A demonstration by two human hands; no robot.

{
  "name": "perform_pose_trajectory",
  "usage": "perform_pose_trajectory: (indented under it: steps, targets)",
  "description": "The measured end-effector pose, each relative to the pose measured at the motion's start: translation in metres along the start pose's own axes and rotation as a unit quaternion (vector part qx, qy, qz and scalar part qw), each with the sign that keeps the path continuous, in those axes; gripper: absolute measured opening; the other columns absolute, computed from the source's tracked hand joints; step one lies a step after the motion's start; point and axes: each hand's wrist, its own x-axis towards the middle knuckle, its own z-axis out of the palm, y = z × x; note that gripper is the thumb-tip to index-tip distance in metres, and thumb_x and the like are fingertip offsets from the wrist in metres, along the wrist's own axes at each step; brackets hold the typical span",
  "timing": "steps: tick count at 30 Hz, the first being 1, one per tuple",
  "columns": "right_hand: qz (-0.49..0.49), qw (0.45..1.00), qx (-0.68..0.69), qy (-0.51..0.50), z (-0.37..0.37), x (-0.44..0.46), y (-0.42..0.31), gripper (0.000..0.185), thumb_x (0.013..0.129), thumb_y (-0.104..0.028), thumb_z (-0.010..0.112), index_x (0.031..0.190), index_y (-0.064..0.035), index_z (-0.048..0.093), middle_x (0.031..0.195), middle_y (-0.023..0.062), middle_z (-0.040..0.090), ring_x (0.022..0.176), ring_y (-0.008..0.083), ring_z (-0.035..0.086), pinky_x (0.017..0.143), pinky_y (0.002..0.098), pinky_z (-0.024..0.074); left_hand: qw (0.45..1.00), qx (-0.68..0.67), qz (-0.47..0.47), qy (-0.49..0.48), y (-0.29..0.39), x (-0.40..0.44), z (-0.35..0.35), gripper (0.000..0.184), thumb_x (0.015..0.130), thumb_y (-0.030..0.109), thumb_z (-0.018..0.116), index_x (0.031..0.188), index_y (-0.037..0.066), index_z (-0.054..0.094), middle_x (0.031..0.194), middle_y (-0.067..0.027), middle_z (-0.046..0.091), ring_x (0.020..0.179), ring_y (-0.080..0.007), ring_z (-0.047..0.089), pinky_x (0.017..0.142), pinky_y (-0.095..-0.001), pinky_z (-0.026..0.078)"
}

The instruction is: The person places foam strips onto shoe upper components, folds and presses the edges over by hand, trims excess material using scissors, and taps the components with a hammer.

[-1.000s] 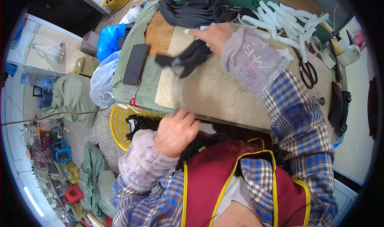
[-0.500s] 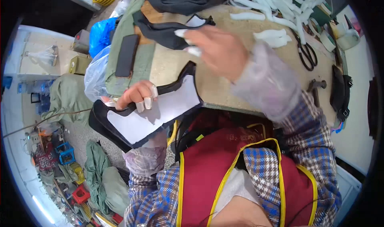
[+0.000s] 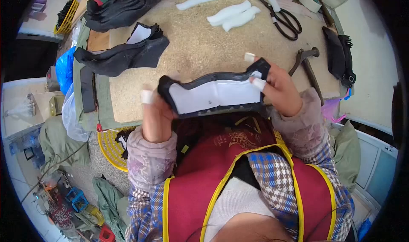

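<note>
A black curved piece with a white backing [image 3: 217,93] is stretched lengthwise between my two hands, above the table's near edge. At its right end my right hand [image 3: 281,88] grips it, with the thumb on the white side and fingers behind. My left hand [image 3: 157,116] is at the other end, smeared by motion; its fingers are mostly hidden behind the piece. White tape wraps several fingertips. A similar black piece with a white patch [image 3: 147,52] lies on the table, left of the held one.
On the table [image 3: 191,41] lie white padding strips [image 3: 234,16], black-handled scissors [image 3: 283,22], a hammer [image 3: 309,67] and a dark flat bar [image 3: 88,90]. Dark material [image 3: 123,7] is heaped at the back left. A yellow basket [image 3: 113,150] stands on the floor below.
My right hand has left the other black piece on the table and now holds the right end of the white-backed piece. That piece has turned nearly level. The view has shifted rightward.
</note>
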Motion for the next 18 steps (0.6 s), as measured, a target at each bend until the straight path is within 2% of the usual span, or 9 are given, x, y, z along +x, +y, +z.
perform_pose_trajectory:
  steps: [2,3,6,9,12,15,16,17,18]
  targets:
    - [-0.017,0.997,-0.074,0.028,-0.007,-0.001,0.008,0.046,0.087,-0.002,0.057,0.131,0.0036,0.046,0.088,0.0002,0.057,0.073,0.0059,0.052,0.062,0.0229,0.0435,0.988,0.144,0.009,-0.053,-0.001,-0.001,-0.007,0.046,0.089,0.019,0.046,0.131,0.0,0.041,0.112,-0.0136,0.061,0.1,-0.0232,0.063,0.082,-0.0341,0.054]
    - [-0.05,0.991,-0.124,0.019,-0.014,0.001,0.013,0.042,0.087,-0.003,0.057,0.128,0.0032,0.049,0.086,0.001,0.057,0.072,0.0062,0.053,0.061,0.023,0.0434,0.973,0.216,0.012,-0.076,0.0,-0.002,-0.009,0.048,0.087,-0.003,0.055,0.132,0.0,0.039,0.11,-0.0126,0.062,0.097,-0.0199,0.064,0.076,-0.031,0.057]
    - [-0.026,0.975,-0.222,-0.016,-0.029,0.016,0.003,0.027,0.087,-0.007,0.057,0.113,0.0021,0.06,0.079,0.0094,0.061,0.068,0.0139,0.058,0.06,0.0272,0.0446,0.986,0.155,-0.041,-0.043,0.0,0.0,-0.011,0.056,0.081,-0.016,0.055,0.132,0.0,0.037,0.11,-0.0126,0.062,0.093,-0.0179,0.064,0.068,-0.0292,0.057]
    - [-0.014,0.981,-0.191,0.024,-0.049,0.042,-0.028,0.028,0.086,-0.011,0.06,0.112,0.0007,0.06,0.082,0.0153,0.064,0.068,0.0223,0.06,0.061,0.0327,0.0459,0.988,0.147,-0.052,-0.008,0.007,-0.001,0.002,0.057,0.084,-0.01,0.054,0.137,0.001,0.034,0.107,-0.0122,0.064,0.09,-0.0175,0.065,0.065,-0.0278,0.056]
    - [-0.272,0.846,-0.447,0.104,-0.086,0.094,-0.004,0.029,0.085,-0.013,0.061,0.111,-0.0018,0.061,0.085,0.0164,0.065,0.067,0.0271,0.059,0.061,0.0347,0.0466,0.979,0.196,-0.058,0.019,0.019,-0.004,0.011,0.056,0.086,-0.004,0.056,0.138,0.0,0.035,0.101,-0.0113,0.066,0.085,-0.015,0.065,0.064,-0.023,0.052]
    - [-0.232,0.857,-0.452,0.088,-0.06,0.11,-0.036,0.029,0.088,-0.009,0.057,0.115,0.0016,0.059,0.096,0.0116,0.066,0.082,0.0168,0.061,0.071,0.029,0.0488,0.9,0.429,0.056,0.063,0.024,-0.003,-0.013,0.054,0.09,0.004,0.056,0.14,0.0,0.035,0.094,-0.0092,0.065,0.078,-0.0112,0.061,0.062,-0.0227,0.048]
    - [-0.249,0.858,-0.444,0.067,-0.052,0.108,-0.046,0.03,0.09,-0.011,0.054,0.118,0.0005,0.059,0.097,0.0102,0.067,0.082,0.0154,0.061,0.071,0.0277,0.0487,0.835,0.486,0.239,0.098,0.027,-0.001,-0.006,0.041,0.091,0.007,0.057,0.13,-0.002,0.048,0.09,-0.0083,0.066,0.078,-0.0114,0.059,0.062,-0.0226,0.044]
    - [-0.235,0.89,-0.389,0.041,-0.04,0.102,-0.06,0.029,0.091,-0.011,0.053,0.117,0.0005,0.059,0.097,0.0102,0.067,0.083,0.0153,0.062,0.072,0.0275,0.0489,0.789,0.543,0.238,0.163,0.04,-0.008,0.005,0.022,0.091,0.006,0.055,0.11,-0.003,0.06,0.086,-0.0074,0.065,0.078,-0.0118,0.058,0.062,-0.0228,0.041]
    - [-0.219,0.917,-0.333,0.016,-0.024,0.091,-0.076,0.028,0.092,-0.011,0.052,0.117,0.0005,0.059,0.097,0.0102,0.068,0.083,0.0152,0.062,0.072,0.0273,0.049,0.8,0.511,0.276,0.15,0.047,-0.012,0.007,0.012,0.088,0.006,0.057,0.095,-0.002,0.061,0.077,-0.0073,0.064,0.07,-0.0121,0.058,0.058,-0.0252,0.042]
